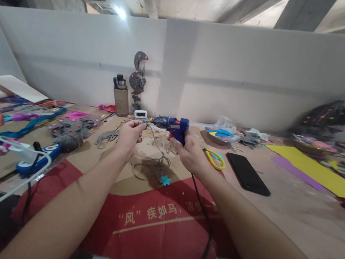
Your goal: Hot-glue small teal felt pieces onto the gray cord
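Observation:
My right hand (188, 150) is wrapped round the handle of a blue hot glue gun (179, 126), whose nozzle points left. A dark cord hangs from its grip. My left hand (129, 136) pinches a thin grey cord (157, 140) close to the nozzle; whether the two touch I cannot tell. The cord runs down in loose loops to the cardboard, where a teal flower (165, 180) lies beside it. Beneath both hands is a red and brown cardboard sheet (163, 233) with printed characters.
Yellow-handled scissors (216, 159) and a black phone (247, 173) lie at the right. On the left are a blue power strip (38, 161) with a white cable and grey yarn (69, 138). A bottle (121, 96) and small clock (140, 114) stand by the white wall panel (210, 76).

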A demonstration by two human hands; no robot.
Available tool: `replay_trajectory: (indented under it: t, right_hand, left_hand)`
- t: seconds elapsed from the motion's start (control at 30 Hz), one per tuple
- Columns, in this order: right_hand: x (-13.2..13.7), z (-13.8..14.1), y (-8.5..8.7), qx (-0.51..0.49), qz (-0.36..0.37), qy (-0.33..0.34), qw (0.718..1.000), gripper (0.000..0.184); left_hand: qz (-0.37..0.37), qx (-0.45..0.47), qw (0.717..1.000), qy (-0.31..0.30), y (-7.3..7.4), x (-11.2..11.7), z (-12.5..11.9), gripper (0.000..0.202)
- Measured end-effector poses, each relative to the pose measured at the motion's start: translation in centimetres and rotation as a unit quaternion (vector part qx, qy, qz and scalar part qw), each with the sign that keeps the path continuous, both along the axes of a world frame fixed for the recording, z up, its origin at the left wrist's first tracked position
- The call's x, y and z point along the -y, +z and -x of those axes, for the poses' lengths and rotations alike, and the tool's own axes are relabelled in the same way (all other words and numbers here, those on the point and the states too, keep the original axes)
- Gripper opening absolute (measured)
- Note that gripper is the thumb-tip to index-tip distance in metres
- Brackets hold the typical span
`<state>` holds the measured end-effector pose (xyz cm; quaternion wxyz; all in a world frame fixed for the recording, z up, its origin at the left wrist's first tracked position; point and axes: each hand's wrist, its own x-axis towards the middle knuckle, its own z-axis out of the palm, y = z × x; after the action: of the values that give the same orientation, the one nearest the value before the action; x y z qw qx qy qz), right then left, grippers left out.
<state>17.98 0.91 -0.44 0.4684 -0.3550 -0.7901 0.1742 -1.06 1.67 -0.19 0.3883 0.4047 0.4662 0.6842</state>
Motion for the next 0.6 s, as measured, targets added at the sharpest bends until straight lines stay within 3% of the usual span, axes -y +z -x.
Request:
replay_trajectory:
  t: [0.37,0.6]
  right_hand:
    - [0.19,0.36,-0.21,0.032,0.012,-0.025,0.999,0.039]
    - [0.22,0.35,-0.07,0.035,0.013,-0.029,0.999,0.041]
  left_hand:
    - [-0.005,-0.019,1.000,-0.003,0.04,0.15,-0.19,0.021]
    - [-0.008,-0.021,1.000,-0.001,0.12,0.29,-0.29,0.019]
